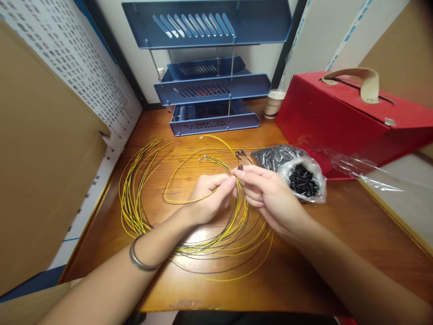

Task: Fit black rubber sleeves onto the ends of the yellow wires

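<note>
A loose coil of thin yellow and black wires [135,198] curves over the wooden table and runs up between my hands. My left hand [211,194] is closed, thumb and fingers pinching the wires near their ends. My right hand [270,194] is closed too, its thumb and index finger at a small black piece [240,167] on a wire close to the left fingertips. Several wire ends with small metal tips [204,158] stick out beyond the left hand. Behind the right hand lie a few black-tipped ends [241,154]. The exact grip of the right fingers is partly hidden.
An open plastic bag of small black parts [303,180] lies right of my right hand. A red box [352,122] with a beige handle stands beyond it. At the back are a blue tiered tray rack [213,90] and a paper cup [274,104]. Cardboard [47,149] walls the left.
</note>
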### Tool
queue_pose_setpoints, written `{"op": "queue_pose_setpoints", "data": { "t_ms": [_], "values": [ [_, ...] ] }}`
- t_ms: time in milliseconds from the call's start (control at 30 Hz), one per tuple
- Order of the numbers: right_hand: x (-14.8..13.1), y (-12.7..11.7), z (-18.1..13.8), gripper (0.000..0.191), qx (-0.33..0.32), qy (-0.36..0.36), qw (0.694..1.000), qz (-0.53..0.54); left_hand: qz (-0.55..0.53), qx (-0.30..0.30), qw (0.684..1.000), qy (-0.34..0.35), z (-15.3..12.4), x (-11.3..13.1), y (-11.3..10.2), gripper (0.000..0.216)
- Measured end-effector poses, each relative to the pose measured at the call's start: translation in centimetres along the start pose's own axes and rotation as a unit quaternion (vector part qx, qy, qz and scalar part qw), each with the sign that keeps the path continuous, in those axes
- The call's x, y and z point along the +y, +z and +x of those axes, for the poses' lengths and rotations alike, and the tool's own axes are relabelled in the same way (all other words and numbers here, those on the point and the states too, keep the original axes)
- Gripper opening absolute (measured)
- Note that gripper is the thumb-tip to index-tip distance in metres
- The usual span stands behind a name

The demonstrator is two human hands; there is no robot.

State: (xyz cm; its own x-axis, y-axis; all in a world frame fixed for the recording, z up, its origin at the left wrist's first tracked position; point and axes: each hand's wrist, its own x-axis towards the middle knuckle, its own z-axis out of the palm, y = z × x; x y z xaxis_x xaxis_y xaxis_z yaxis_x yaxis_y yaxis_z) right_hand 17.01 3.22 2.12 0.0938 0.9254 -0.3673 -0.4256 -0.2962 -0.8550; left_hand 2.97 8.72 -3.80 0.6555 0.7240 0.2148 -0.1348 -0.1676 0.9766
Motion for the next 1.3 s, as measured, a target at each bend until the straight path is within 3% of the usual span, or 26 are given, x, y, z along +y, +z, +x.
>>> {"op": "queue_pose_setpoints", "data": {
  "t_ms": [167,267,667,1300],
  "values": [
    [-0.4,-0.6,0.4,0.017,0.053,-0.058,0.996,0.037,0.069,0.033,0.997,0.017,0.0,0.0,-0.3,0.051],
    [-0.4,-0.7,0.4,0.014,0.057,-0.056,0.996,0.046,0.092,0.045,0.994,0.032,0.0,-0.1,-0.3,0.052],
    [0.7,-0.6,0.3,0.022,-0.051,0.008,0.999,-0.009,0.059,0.037,0.997,0.017,-0.1,-0.4,-0.2,0.047],
    [0.4,-0.5,0.4,0.027,0.017,-0.018,1.000,0.009,0.101,0.034,0.994,0.007,-0.1,-0.2,-0.4,0.049]
  ]
}}
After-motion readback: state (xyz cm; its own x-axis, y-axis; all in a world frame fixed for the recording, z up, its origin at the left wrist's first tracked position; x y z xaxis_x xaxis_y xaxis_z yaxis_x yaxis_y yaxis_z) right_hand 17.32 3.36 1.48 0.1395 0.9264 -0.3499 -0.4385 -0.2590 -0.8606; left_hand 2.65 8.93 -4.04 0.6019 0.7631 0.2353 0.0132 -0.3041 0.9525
